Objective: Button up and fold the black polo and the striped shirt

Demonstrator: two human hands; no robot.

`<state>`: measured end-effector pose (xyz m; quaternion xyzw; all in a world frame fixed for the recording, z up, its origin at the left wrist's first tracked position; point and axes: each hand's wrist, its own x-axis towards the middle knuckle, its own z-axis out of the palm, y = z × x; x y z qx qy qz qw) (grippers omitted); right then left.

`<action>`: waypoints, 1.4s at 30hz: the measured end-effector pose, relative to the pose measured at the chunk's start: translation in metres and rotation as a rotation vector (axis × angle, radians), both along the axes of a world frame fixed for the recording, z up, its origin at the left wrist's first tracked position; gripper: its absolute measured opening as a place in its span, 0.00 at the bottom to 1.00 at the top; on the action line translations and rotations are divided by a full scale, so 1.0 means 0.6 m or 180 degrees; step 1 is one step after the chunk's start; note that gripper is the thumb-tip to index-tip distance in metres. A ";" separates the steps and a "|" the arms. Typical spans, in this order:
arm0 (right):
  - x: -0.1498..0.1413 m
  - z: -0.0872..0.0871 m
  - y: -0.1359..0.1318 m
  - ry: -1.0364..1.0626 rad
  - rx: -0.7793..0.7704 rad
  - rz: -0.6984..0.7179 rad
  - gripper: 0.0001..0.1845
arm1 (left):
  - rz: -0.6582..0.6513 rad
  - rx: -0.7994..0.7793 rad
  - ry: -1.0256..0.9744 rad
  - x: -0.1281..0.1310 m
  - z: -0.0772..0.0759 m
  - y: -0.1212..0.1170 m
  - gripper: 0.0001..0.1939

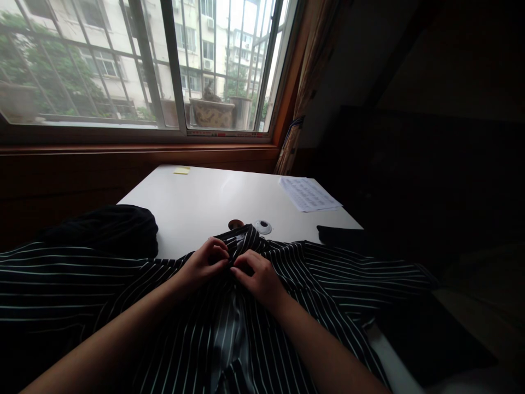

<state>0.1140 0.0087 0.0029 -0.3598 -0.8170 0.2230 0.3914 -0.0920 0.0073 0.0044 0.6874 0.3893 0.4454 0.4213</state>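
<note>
A black shirt with thin white stripes (172, 323) lies spread over the white table, its collar toward the window and its sleeves out to both sides. Just below the collar (249, 236), my left hand (205, 260) pinches the cloth at the front edge. Close beside it on the right, my right hand (258, 276) also has thumb and fingers closed on the shirt front. The fingertips nearly meet, and any button between them is too small to make out. Lower down, the front hangs apart and shows the greyish inside.
Dark bunched cloth (106, 227) lies at the left, and another dark piece (340, 235) at the right. On the white table (213, 191) are printed sheets (309, 193), a yellow sticky note (181, 171), a round hole (235, 224) and a white round cap (263, 226). A barred window stands behind.
</note>
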 end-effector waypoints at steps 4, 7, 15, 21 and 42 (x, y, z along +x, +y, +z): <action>0.000 0.000 0.002 0.0062 -0.0132 -0.0017 0.04 | 0.0009 0.0004 0.0053 0.000 -0.001 0.000 0.13; 0.000 0.000 0.003 0.0128 -0.0255 -0.0030 0.04 | 0.0014 0.0050 0.0074 0.000 -0.003 -0.001 0.12; 0.002 -0.002 0.008 0.0228 -0.0757 -0.0087 0.03 | 0.0055 0.0060 0.0310 -0.003 -0.010 0.001 0.12; 0.002 -0.003 0.007 0.0219 -0.0865 -0.0115 0.02 | 0.0105 0.0113 0.0444 -0.004 -0.009 0.001 0.12; 0.000 -0.001 0.008 0.0229 -0.0801 -0.0131 0.03 | 0.0221 0.0281 0.0482 0.001 -0.009 0.002 0.11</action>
